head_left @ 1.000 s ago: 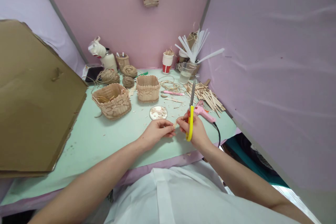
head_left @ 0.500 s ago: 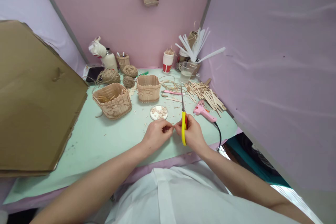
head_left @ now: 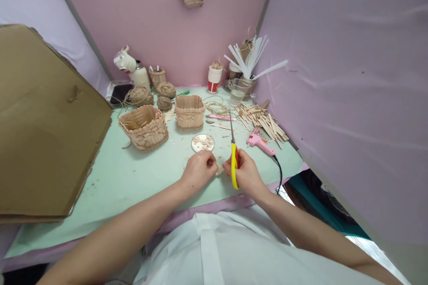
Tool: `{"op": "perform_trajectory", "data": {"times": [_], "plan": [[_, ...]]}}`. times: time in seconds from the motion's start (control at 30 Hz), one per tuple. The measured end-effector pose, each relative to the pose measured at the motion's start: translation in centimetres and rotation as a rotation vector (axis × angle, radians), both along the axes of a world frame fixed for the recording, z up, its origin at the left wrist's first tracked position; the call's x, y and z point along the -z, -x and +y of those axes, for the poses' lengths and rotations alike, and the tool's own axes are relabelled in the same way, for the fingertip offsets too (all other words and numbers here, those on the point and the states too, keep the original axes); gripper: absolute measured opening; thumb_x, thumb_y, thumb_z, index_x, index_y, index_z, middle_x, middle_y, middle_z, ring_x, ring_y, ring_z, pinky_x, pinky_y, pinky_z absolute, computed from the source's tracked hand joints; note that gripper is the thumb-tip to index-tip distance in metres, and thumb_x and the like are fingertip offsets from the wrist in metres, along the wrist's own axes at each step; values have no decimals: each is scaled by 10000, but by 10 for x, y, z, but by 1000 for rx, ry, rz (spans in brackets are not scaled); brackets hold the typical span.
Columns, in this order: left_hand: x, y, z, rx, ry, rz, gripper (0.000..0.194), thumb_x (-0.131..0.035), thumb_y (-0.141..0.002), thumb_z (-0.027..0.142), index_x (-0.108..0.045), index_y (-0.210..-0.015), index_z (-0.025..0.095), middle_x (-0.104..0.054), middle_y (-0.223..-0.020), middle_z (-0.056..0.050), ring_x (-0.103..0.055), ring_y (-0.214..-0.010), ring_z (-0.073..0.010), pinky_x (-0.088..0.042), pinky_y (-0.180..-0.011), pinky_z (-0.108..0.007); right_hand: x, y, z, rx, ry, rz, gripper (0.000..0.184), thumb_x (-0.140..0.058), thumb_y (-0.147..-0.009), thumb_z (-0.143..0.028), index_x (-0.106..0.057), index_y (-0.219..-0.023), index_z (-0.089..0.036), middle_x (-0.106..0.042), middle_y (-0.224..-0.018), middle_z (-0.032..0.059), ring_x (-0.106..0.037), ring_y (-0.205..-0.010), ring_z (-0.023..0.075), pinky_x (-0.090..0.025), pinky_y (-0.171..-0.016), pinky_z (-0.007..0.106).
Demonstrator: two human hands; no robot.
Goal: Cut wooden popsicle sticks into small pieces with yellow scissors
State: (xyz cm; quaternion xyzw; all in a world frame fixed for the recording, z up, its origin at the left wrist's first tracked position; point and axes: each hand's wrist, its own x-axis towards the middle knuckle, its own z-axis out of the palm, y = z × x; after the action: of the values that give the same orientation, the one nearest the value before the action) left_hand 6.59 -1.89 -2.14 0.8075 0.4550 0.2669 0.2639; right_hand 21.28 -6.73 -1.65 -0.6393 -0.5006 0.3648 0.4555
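My right hand (head_left: 248, 173) is closed around yellow-handled scissors (head_left: 233, 164), whose blades point up and away from me. Thumb and fingertips of that hand come together close to a small pale wood piece (head_left: 220, 170) just above the table. My left hand (head_left: 199, 171) faces it with the fingers pinched; whatever is between them is hidden or too small to make out. A narrow gap separates the two hands. Just beyond them sits a round white dish (head_left: 203, 150) with small wood chips (head_left: 203, 141) in it.
Two wooden baskets, one holding sticks (head_left: 144, 136) and one square (head_left: 189, 118), stand behind my left hand. A pink glue gun (head_left: 261, 141) and a pile of craft sticks (head_left: 262, 120) lie right. Twine balls (head_left: 140, 96) sit at the back; cardboard (head_left: 50, 133) is left.
My hands have drawn slightly apart, opening a gap where the fingertips met. A small wood piece now shows in that gap. The scissors stay in my right hand.
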Motion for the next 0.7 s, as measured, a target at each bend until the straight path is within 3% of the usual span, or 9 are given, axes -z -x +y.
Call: {"op": "perform_trajectory", "data": {"times": [0.1,0.23,0.37,0.43,0.5,0.57,0.63,0.7], "plan": [[-5,0,-1,47,10,-81,83,-450,-712,145,-505,-663,184,-524,-666,0,-469,-630,-134,-339,-586,-240,-15,-7,-4,-25,-3,59,200,-598,-653,-241,-420,-742,-215,-525,-637,-41,-479,-543,123,-372,-496,243],[-12,-2,-8,219,2,-110,177,-357,-780,146,-494,-676,184,-492,-674,-1,-443,-645,-135,-332,-601,-249,-39,-14,-7,-32,-86,154,200,-596,-690,-240,-403,-737,-221,-521,-640,-48,-460,-512,100,-353,-478,232],[-12,-2,-10,418,118,-141,265,-387,-821,228,-540,-611,176,-503,-618,3,-457,-597,-117,-345,-590,-237,-51,-16,-7,-50,-134,231,227,-611,-698,-255,-388,-723,-221,-522,-658,-48,-417,-474,80,-328,-442,222],[-11,-1,-7,385,152,-228,184,-449,-798,237,-612,-734,178,-572,-726,-18,-503,-661,-123,-371,-626,-235,-51,-15,-6,-61,-132,256,252,-632,-692,-287,-393,-741,-220,-541,-698,-37,-395,-454,70,-318,-425,220],[-11,-1,-4,269,215,-317,172,-500,-766,235,-634,-862,187,-609,-814,-33,-526,-702,-133,-386,-637,-237,-48,-15,-5,-72,-121,269,278,-647,-685,-323,-400,-761,-220,-560,-732,-25,-389,-446,66,-318,-416,221],[-11,0,-2,194,373,-376,192,-512,-768,295,-649,-830,177,-620,-724,-29,-517,-617,-124,-381,-580,-233,-44,-15,-5,-86,-122,265,288,-653,-684,-345,-408,-771,-221,-568,-748,-19,-397,-451,69,-327,-422,224],[-11,0,-1,203,587,-434,300,-491,-783,399,-649,-716,153,-601,-603,-26,-481,-517,-106,-352,-511,-221,-41,-14,-4,-111,-123,259,277,-646,-695,-353,-417,-779,-222,-572,-757,-16,-402,-460,72,-333,-434,227],[-13,1,0,239,789,-536,367,-489,-778,463,-638,-691,138,-613,-614,-40,-463,-484,-89,-320,-472,-207,-38,-13,-4,-140,-111,259,267,-635,-707,-361,-419,-778,-222,-581,-779,-5,-405,-468,75,-334,-442,229]]}}
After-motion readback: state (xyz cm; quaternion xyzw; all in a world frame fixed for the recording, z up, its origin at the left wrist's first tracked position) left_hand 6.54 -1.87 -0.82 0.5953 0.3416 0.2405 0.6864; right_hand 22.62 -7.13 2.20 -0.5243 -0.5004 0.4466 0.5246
